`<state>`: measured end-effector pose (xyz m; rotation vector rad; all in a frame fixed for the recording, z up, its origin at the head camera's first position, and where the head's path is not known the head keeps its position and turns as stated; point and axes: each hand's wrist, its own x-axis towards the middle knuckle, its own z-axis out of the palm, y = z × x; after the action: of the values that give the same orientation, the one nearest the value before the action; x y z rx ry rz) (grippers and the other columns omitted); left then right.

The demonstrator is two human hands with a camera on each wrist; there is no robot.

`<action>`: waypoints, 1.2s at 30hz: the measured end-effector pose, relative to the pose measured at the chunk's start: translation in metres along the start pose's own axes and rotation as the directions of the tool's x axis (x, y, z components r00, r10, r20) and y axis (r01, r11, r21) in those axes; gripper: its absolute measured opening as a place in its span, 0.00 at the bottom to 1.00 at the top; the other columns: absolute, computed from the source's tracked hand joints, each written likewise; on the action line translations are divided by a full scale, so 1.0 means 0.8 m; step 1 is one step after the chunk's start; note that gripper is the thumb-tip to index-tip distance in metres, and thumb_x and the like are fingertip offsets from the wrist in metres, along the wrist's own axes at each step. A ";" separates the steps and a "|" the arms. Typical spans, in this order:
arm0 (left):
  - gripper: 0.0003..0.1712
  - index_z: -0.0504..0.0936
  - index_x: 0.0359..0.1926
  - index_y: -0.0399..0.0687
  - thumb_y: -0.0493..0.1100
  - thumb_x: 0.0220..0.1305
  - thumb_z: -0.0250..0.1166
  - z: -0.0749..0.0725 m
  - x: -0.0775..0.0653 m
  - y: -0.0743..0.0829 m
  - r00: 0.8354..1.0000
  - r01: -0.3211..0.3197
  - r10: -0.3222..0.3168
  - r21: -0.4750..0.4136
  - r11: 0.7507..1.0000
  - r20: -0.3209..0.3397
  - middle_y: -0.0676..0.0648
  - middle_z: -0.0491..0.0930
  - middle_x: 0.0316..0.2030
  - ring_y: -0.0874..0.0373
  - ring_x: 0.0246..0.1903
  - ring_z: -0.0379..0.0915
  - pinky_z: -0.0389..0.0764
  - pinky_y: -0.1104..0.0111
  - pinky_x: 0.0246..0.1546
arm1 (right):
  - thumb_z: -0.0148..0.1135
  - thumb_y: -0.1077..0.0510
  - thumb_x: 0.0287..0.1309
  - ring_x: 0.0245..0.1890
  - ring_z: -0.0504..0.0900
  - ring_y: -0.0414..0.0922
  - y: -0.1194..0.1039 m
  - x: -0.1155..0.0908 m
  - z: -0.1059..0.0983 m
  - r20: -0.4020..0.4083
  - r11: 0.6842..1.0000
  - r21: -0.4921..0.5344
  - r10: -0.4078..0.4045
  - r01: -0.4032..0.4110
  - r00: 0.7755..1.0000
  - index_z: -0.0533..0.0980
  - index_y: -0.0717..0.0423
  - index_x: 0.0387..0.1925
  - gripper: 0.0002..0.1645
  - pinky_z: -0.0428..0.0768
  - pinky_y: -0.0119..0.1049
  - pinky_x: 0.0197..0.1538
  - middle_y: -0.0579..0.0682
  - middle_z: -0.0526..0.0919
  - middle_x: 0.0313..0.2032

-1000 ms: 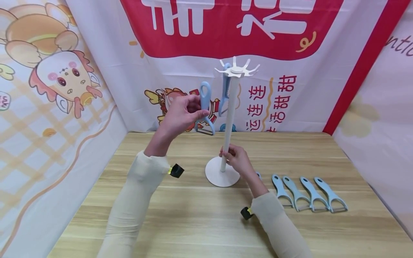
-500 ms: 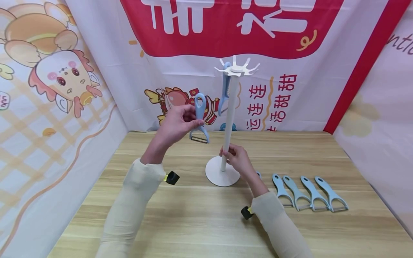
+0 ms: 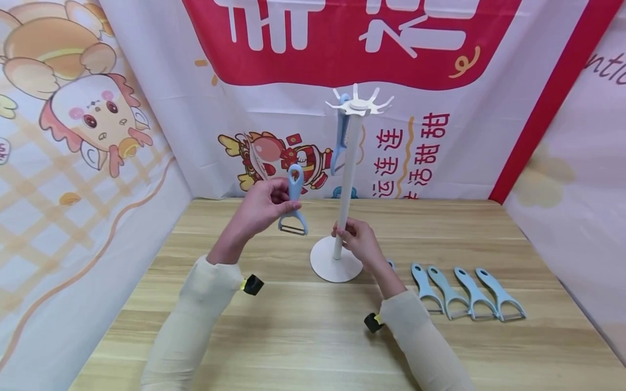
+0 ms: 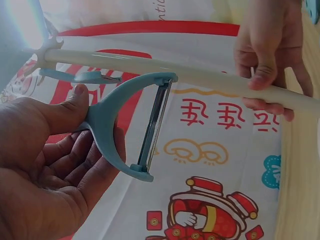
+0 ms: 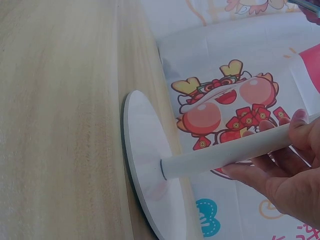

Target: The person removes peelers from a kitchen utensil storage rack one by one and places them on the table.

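My left hand pinches a light-blue peeler between thumb and fingers, left of the white stand. The peeler's handle ring points up and its blade end down. In the left wrist view the forked head of this peeler and its metal blade show close up. My right hand grips the stand's pole low down, just above the round base. On a hook at the far left of the stand's top hangs another blue peeler, partly behind the pole.
Several light-blue peelers lie side by side on the wooden table at the right. One more handle end peeks out behind my right wrist. A printed cloth backdrop rises behind the table.
My left hand has come down and to the left with the peeler, away from the stand's top. My right hand and the stand have stayed in place.
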<state>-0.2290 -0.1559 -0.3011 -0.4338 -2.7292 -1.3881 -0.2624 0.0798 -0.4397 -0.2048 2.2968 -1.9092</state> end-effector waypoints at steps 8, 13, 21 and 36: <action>0.16 0.82 0.48 0.39 0.42 0.63 0.70 0.007 -0.008 -0.027 0.999 0.041 -0.041 0.011 0.999 0.023 0.41 0.84 0.38 0.52 0.36 0.82 0.87 0.63 0.43 | 0.55 0.61 0.70 0.56 0.81 0.53 -0.002 0.000 0.000 0.010 1.000 -0.009 -0.001 0.001 1.000 0.78 0.58 0.47 0.09 0.79 0.54 0.59 0.57 0.83 0.48; 0.18 0.81 0.51 0.39 0.43 0.63 0.70 0.013 -0.010 -0.038 0.995 0.088 -0.088 0.003 0.996 0.044 0.42 0.84 0.39 0.52 0.37 0.81 0.86 0.63 0.44 | 0.55 0.61 0.70 0.55 0.81 0.52 -0.002 0.000 0.001 0.006 1.000 -0.009 -0.006 0.007 1.000 0.79 0.58 0.46 0.09 0.79 0.54 0.59 0.57 0.83 0.47; 0.17 0.81 0.50 0.39 0.42 0.63 0.70 0.024 -0.016 -0.059 0.988 0.143 -0.140 -0.040 0.989 0.066 0.41 0.84 0.39 0.53 0.38 0.81 0.86 0.59 0.48 | 0.55 0.61 0.71 0.55 0.81 0.53 -0.001 0.000 0.000 0.014 1.000 -0.004 -0.011 0.011 1.000 0.78 0.60 0.47 0.10 0.79 0.54 0.60 0.59 0.83 0.48; 0.14 0.81 0.48 0.40 0.42 0.64 0.69 0.040 -0.028 -0.099 0.961 0.267 -0.261 -0.063 0.962 0.088 0.43 0.83 0.36 0.55 0.35 0.81 0.87 0.64 0.42 | 0.55 0.61 0.71 0.55 0.81 0.52 -0.003 -0.001 0.001 0.008 1.000 -0.011 0.003 -0.003 1.000 0.79 0.58 0.46 0.09 0.80 0.54 0.60 0.57 0.83 0.47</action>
<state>-0.2261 -0.1794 -0.3862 -0.1305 -2.8931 -1.5677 -0.2616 0.0789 -0.4372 -0.2099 2.3020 -1.8911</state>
